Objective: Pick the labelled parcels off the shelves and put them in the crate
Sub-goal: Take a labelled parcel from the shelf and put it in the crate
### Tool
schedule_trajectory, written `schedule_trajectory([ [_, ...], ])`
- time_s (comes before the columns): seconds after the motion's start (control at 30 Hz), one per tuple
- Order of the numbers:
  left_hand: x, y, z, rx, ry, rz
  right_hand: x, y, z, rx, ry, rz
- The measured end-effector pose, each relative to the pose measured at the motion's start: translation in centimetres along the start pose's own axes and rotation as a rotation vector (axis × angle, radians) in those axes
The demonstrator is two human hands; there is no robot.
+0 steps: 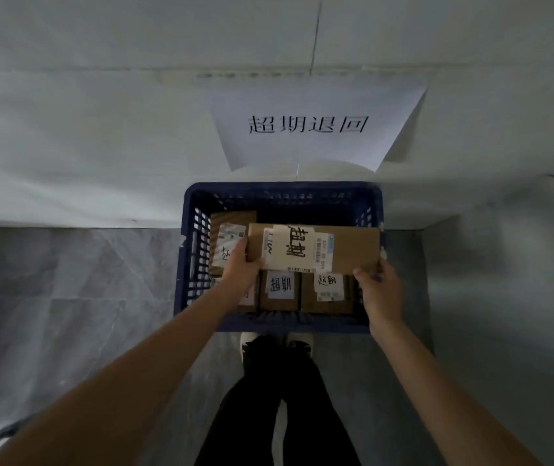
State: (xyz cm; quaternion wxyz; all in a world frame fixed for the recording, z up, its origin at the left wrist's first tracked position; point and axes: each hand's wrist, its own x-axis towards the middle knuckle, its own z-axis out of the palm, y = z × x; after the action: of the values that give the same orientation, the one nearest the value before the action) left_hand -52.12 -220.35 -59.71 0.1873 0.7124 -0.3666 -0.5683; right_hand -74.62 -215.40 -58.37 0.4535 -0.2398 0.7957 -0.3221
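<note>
While both arms are stretched out over the blue crate (pixel 188 264), a long cardboard parcel (pixel 349 247) is held flat above its open top. The parcel's left end is gripped by the left hand (pixel 240 269), with the fingers curled under the near edge and the thumb laid against the end. Its near right corner is gripped by the right hand (pixel 378 290), whose fingers are tucked beneath the cardboard. A white label (pixel 294 247) with large handwritten characters is stuck across the top of the parcel, and a printed shipping slip is seen just beside it.

Inside the crate, more parcels are packed. One brown box (pixel 280 290) with a small handwritten label lies against the near wall, and another box (pixel 327 292) with a similar label is set just beside it toward the near right corner. A further labelled box (pixel 230 237) is seen by the left wall, partly hidden by the left hand.

The crate is set on a grey tiled floor (pixel 67 280), its far wall close to a white wall. A paper sign (pixel 309 124) with four printed characters is fixed to that wall above the crate. Dark trouser legs and pale shoes are seen just beside the crate's near wall.
</note>
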Motion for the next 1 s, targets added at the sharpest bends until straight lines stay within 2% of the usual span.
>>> schedule_trajectory([
  [0.13,6.5,-1.0,2.3,-0.058,0.059,-0.048,6.1,2.2,2.6,0.131,-0.029,0.112],
  [0.3,13.3,-2.7,4.8,-0.082,0.111,-0.072,12.9,4.7,5.3,0.159,-0.118,0.109],
  [0.47,18.2,-4.4,6.4,0.101,0.147,-0.091,17.1,6.4,7.3,0.024,-0.173,0.108],
  [0.63,21.0,-4.8,7.8,0.169,0.123,-0.084,20.0,7.5,8.1,-0.073,-0.193,0.097],
  [0.8,21.3,-5.0,8.2,0.351,0.022,-0.019,20.9,8.2,8.3,-0.198,-0.248,0.119],
  [1.0,19.6,-5.9,8.0,0.61,0.044,0.098,20.3,8.1,8.2,-0.279,-0.304,0.08],
])
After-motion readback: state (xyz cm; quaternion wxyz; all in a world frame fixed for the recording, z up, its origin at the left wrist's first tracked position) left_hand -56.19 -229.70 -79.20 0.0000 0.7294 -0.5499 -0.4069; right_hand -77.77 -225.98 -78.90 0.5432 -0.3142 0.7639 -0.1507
